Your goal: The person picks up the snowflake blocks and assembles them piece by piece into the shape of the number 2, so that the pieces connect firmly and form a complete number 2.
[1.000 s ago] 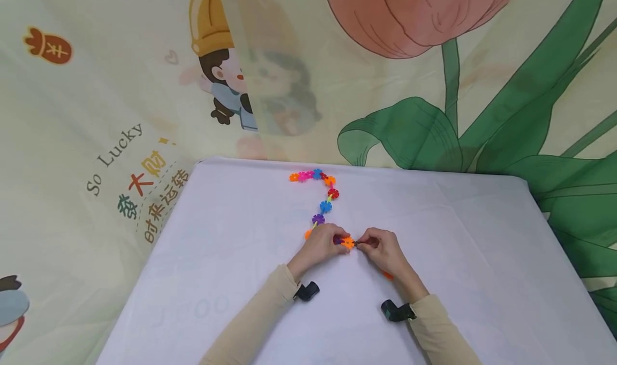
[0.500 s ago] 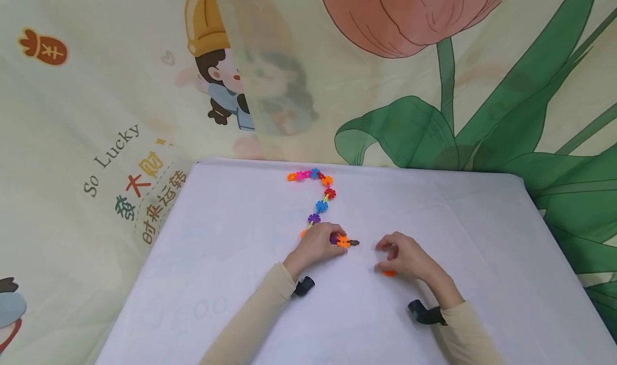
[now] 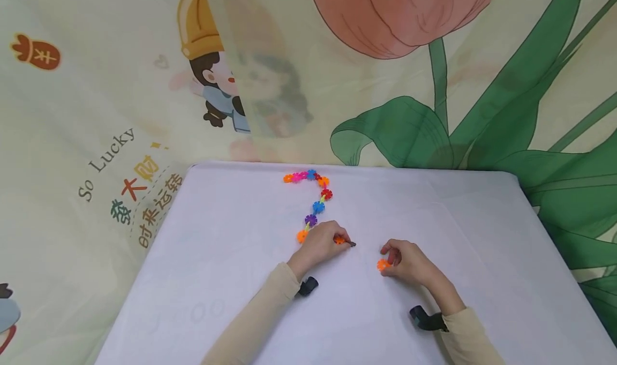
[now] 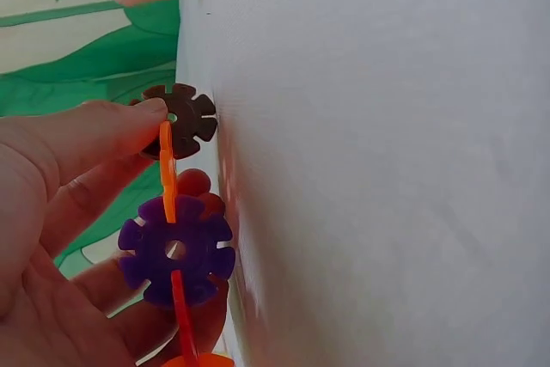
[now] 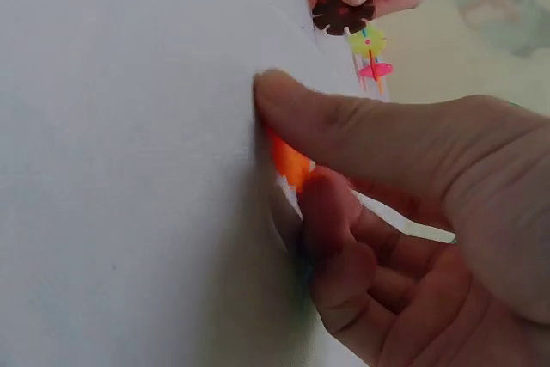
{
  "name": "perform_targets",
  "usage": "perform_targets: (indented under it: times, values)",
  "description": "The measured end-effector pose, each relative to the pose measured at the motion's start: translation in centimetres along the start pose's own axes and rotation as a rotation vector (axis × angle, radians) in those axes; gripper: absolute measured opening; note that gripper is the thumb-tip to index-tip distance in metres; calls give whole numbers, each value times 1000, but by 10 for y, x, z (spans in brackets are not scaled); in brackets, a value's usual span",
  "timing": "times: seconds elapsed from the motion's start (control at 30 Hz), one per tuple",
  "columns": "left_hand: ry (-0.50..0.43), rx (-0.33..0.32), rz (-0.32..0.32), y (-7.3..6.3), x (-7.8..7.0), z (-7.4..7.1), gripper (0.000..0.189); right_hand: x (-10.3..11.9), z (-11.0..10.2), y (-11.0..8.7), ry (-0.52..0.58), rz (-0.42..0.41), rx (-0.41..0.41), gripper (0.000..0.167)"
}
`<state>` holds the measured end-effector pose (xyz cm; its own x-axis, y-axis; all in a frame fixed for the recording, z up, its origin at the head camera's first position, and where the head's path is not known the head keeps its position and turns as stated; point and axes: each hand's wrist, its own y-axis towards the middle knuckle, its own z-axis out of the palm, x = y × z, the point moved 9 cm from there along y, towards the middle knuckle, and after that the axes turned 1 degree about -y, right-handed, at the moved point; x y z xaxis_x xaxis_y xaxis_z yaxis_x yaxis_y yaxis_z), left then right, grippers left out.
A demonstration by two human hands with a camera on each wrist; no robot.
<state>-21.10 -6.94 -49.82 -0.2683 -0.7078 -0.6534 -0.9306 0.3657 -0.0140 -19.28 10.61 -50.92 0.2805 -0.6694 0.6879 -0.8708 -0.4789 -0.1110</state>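
A chain of colourful notched snowflake discs [image 3: 318, 207] curves across the white table. My left hand [image 3: 322, 243] grips its near end. In the left wrist view, a brown disc [image 4: 202, 126] at the tip is pinched by the thumb, with an edge-on orange disc [image 4: 168, 182] and a purple disc [image 4: 148, 251] behind it. To the right, low over the cloth, my right hand [image 3: 407, 262] has thumb and fingers curled round a loose orange snowflake disc [image 3: 383, 265]. Much of that orange disc [image 5: 292, 162] hides behind the thumb in the right wrist view.
White cloth covers the table [image 3: 231, 301]. Its far edge meets a printed fabric backdrop [image 3: 289, 60] with a tulip and cartoon figures. The far end of the chain lies close to that edge. A black camera [image 3: 426, 319] sits on each wrist.
My right hand has let go of the brown disc, moved right and down, and taken the loose orange disc. The left hand keeps hold of the chain, now turned slightly.
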Motion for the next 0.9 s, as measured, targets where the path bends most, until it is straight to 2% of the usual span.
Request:
perform_targets:
  times: [0.2, 0.3, 0.37, 0.47, 0.57, 0.73, 0.9]
  values:
    - [-1, -6, 0, 1, 0, 0, 5, -2, 1, 7, -31, 50, 61, 31]
    - [-1, -4, -4, 1, 1, 0, 5, 1, 0, 12, 2, 32, 30, 31]
    - [1, -2, -2, 1, 0, 1, 5, 0, -3, 17, 75, 56, -50, 25]
    - [5, -3, 4, 0, 0, 2, 5, -6, -5, 22, 248, 149, -210, 15]
    - [5, -8, 22, 0, -1, 2, 5, -11, 1, 25, 407, 252, -304, 15]
    - [6, -28, 58, 0, -3, 1, 5, -8, 16, 32, 594, 303, -305, 16]
    - [-15, -33, 110, 0, -6, -1, 5, -11, 26, 36, 680, 344, -282, 16]
